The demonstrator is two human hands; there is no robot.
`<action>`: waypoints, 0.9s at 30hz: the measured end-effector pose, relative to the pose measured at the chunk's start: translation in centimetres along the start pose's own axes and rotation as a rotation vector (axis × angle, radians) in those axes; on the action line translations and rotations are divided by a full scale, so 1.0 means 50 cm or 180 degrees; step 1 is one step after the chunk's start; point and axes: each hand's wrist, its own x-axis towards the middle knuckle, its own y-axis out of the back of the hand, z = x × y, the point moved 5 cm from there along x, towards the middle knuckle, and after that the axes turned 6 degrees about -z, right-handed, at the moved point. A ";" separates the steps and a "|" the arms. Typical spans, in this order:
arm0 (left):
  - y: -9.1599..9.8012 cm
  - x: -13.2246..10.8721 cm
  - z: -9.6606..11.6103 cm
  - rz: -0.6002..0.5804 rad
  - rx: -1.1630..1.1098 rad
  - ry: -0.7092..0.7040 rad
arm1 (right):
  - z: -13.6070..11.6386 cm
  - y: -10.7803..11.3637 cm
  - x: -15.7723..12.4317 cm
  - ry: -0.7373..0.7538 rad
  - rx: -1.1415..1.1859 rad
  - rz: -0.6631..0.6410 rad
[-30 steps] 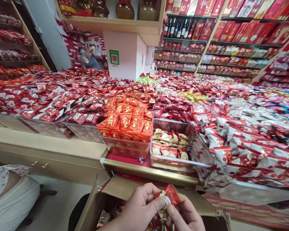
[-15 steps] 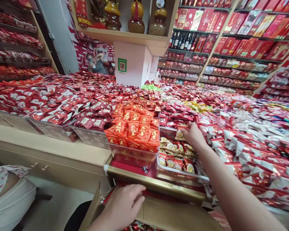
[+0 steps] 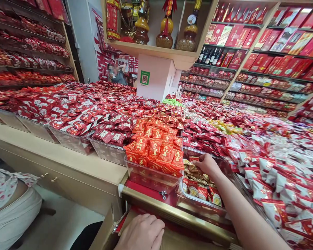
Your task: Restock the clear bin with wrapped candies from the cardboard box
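My right hand [image 3: 209, 164] reaches into a clear plastic bin [image 3: 202, 204], its fingers pinched on a small wrapped candy [image 3: 193, 158]. Under and in front of it lie gold, red and white candy packets [image 3: 202, 192], lower in the bin than the neighbouring heap. Above an open cardboard carton [image 3: 108, 222] at the bottom of the view is my left hand [image 3: 144, 232], back up, fingers curled together. Whatever is under those fingers is hidden. Just left of the right hand's bin stands another clear bin [image 3: 152, 178], piled high with orange-red candy packets [image 3: 156, 146].
A gold-edged counter rim [image 3: 172, 208] runs between carton and bins. Heaps of red and white packets [image 3: 273, 180] lie on the right, dark-red ones [image 3: 112, 128] on the left. A seated person's light clothing [image 3: 13, 205] shows at lower left. Behind stands a pillar [image 3: 153, 76].
My right hand has lowered the candy into the bin among the other packets. My left hand's fingers, stretched out before, are now curled down over the carton. The view has shifted slightly.
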 end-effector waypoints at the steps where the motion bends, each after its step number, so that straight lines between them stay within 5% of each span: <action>1: 0.000 -0.001 0.000 0.0013 0.0010 -0.0021 | -0.003 -0.001 -0.002 0.0006 -0.0066 0.0038; 7: 0.001 -0.002 0.001 0.0034 0.0050 -0.0018 | -0.028 0.002 -0.015 0.0471 -0.0830 0.0064; 15: -0.002 0.000 0.000 0.0099 0.0142 -0.0003 | -0.031 0.006 -0.020 0.0647 -0.0503 0.0276; 20: 0.007 0.003 0.005 0.0064 0.0120 0.0033 | -0.059 0.003 -0.040 0.1117 -0.0198 0.0069; 27: 0.017 0.000 0.010 0.0133 0.0039 0.0023 | -0.041 -0.007 -0.045 0.1083 -0.0985 -0.0108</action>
